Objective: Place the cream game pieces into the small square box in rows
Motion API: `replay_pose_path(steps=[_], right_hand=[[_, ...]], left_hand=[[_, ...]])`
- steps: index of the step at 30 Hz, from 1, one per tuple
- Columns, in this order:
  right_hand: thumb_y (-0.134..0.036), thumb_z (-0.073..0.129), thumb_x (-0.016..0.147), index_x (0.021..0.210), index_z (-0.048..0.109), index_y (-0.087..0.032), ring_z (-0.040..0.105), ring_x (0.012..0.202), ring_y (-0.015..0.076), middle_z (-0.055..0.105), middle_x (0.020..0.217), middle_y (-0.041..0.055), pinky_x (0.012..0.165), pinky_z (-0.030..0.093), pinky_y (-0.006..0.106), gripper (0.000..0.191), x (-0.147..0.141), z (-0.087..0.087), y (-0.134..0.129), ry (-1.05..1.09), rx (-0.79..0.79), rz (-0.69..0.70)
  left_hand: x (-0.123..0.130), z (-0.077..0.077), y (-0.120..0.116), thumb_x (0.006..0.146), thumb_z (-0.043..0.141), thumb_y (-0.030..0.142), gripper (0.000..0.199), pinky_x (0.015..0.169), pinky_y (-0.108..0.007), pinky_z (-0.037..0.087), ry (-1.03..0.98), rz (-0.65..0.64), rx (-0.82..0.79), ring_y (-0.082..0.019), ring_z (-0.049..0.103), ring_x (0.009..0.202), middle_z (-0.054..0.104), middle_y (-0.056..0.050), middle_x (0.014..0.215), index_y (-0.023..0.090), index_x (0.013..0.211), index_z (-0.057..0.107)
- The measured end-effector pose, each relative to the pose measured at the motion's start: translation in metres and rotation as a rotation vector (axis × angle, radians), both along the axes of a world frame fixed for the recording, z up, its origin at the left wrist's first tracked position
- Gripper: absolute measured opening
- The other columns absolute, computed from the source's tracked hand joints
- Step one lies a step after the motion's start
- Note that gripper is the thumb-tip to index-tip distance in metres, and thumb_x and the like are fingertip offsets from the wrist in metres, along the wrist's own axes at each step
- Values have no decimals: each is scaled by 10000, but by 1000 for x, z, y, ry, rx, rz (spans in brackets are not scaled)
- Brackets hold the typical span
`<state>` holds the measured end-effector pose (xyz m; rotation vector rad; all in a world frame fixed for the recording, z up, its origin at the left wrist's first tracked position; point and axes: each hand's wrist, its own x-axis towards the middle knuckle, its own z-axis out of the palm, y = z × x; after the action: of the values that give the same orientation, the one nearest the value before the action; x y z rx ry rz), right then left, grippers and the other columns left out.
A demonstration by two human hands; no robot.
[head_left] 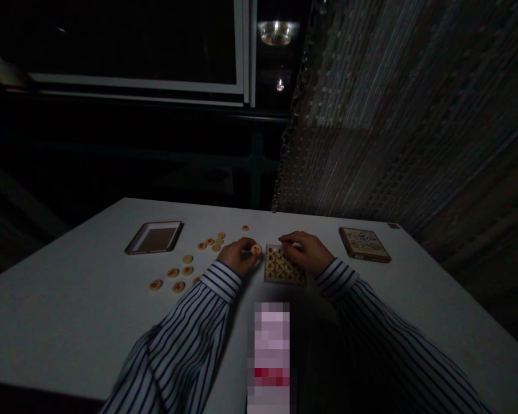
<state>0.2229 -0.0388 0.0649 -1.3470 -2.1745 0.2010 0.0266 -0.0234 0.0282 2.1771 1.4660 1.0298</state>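
Between its thumb and fingertips, my left hand (238, 257) pinches a round Chinese chess piece (256, 250) with a red character, just left of a small square tray. That tray (265, 276) holds rows of pieces (280, 268) with dark characters. My right hand (309, 253) lies over the tray's far right part, fingers apart and thumb down near the pieces; it covers some of them. Loose pieces lie to the left, among them a red-marked piece (178, 287) and a plain-faced piece (187, 259). Another piece (246, 228) sits farther back.
An open, shallow box half (132, 250) stands at the left of the white table (90, 310). On the right is a box lid (365, 244) with a printed picture. A string curtain (371, 115) hangs behind the table's right side. The room is dim.
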Motion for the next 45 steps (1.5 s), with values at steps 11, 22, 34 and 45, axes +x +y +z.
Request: replay_pose_path(steps=[11, 22, 34, 45], right_hand=[[-239, 442, 763, 898, 603, -169, 542, 825, 138, 621, 873, 45, 764, 412, 277, 221, 15, -22, -18, 88, 38, -24], [-228, 440, 762, 852, 604, -169, 562, 790, 141, 635, 834, 55, 738, 440, 289, 196, 29, -44, -25, 208, 141, -87], [-228, 452, 752, 842, 601, -174, 566, 745, 144, 640, 795, 50, 685, 442, 281, 183, 32, -59, -24, 98, 191, -56], [-222, 439, 761, 880, 604, -187, 567, 796, 133, 640, 853, 31, 743, 429, 267, 206, 14, -25, -9, 63, 90, 5]], left_hand=[[31, -7, -12, 585, 587, 269, 196, 578, -234, 449, -316, -8, -83, -117, 555, 602, 603, 2, 658, 167, 751, 558], [50, -24, -9, 524, 649, 207, 253, 477, -168, 423, -765, -145, -358, -54, 489, 488, 529, 36, 587, 137, 724, 511], [56, -30, -18, 477, 688, 188, 258, 526, -186, 440, -872, -153, -449, -68, 520, 522, 565, 28, 586, 134, 685, 544], [52, -34, -15, 511, 693, 231, 243, 529, -199, 455, -951, -137, -485, -89, 559, 528, 605, 9, 583, 135, 693, 564]])
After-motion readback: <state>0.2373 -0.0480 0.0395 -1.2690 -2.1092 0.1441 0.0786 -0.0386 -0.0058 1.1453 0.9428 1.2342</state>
